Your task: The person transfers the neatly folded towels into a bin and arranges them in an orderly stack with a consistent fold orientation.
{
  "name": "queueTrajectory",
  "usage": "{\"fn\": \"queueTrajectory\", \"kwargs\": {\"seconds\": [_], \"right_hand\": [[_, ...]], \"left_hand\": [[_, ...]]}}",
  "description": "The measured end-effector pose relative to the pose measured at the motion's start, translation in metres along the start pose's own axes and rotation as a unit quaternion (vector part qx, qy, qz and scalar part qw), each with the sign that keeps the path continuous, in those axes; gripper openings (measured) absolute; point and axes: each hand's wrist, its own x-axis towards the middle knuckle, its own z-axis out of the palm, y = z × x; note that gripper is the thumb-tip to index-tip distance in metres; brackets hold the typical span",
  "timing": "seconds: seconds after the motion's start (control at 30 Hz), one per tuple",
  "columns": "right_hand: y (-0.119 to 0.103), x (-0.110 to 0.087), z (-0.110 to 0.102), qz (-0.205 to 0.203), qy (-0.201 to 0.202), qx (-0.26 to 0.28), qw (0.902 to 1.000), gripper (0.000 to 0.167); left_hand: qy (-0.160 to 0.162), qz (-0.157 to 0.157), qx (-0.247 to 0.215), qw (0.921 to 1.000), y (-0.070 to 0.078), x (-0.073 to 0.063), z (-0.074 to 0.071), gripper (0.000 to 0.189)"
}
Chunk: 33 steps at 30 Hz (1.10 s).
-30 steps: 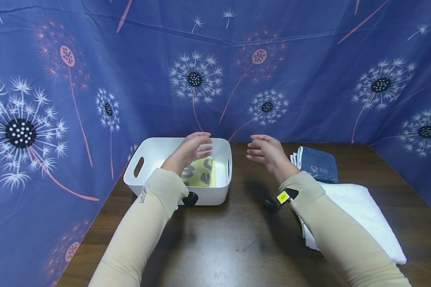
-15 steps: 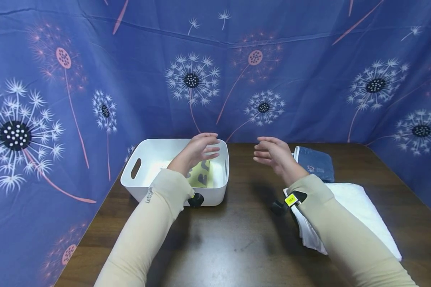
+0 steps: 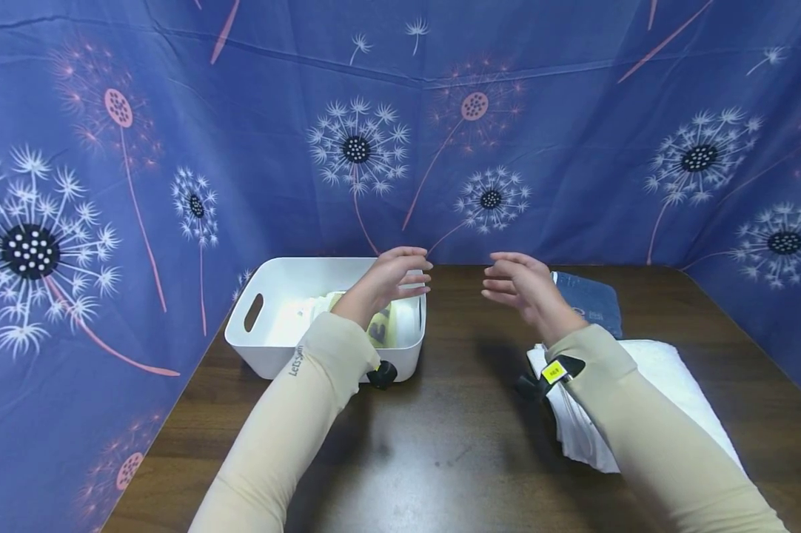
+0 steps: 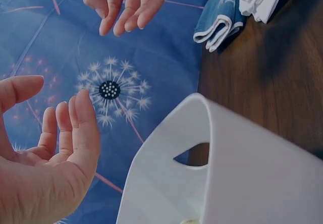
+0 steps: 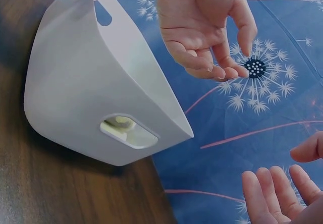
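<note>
White bin [image 3: 407,360] at left on the brown counter [image 3: 434,444], with a yellow cloth [image 3: 382,327] bearing dark printed shapes inside, toward the right end, and some white material [image 3: 315,305] just beside it, too covered by the arm to identify. Raised before the bin's right end in the head view, left hand [image 3: 390,280] with fingers loosely extended and slightly bent, thumb apart from them, holding nothing; apart from the rim in the left wrist view. Opposite, across a gap, right hand [image 3: 527,289] in a near mirror pose, palm facing palm, fingers gently bent, likewise holding nothing. Behind it at right, folded dark blue cloth [image 3: 594,300] on the counter; nearer, white towel [image 3: 667,392] lying flat, partly hidden by the right sleeve [image 3: 660,444]. Cream fabric on both arms, with yellow label [image 3: 554,371] at the right cuff. At the back, blue curtain [image 3: 254,133] printed with white and pink dandelions
</note>
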Motion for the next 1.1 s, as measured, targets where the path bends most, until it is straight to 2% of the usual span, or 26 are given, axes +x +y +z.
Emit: {"fn": "queueTrajectory", "kwargs": {"seconds": [0.2,0.87,1.1], "right_hand": [[-0.002,-0.004,-0.005,0.000,0.008,-0.008,0.9999,0.021],[0.000,-0.013,-0.038,0.005,0.026,0.003,0.9996,0.021],[0.001,-0.015,-0.052,-0.006,0.012,0.027,0.9996,0.021]], "left_hand": [[-0.018,-0.001,0.010,0.9998,-0.002,0.000,0.009,0.035],[-0.025,0.014,0.016,0.9994,-0.015,-0.004,0.040,0.035],[-0.019,0.015,0.004,0.9997,-0.022,-0.003,0.051,0.031]]}}
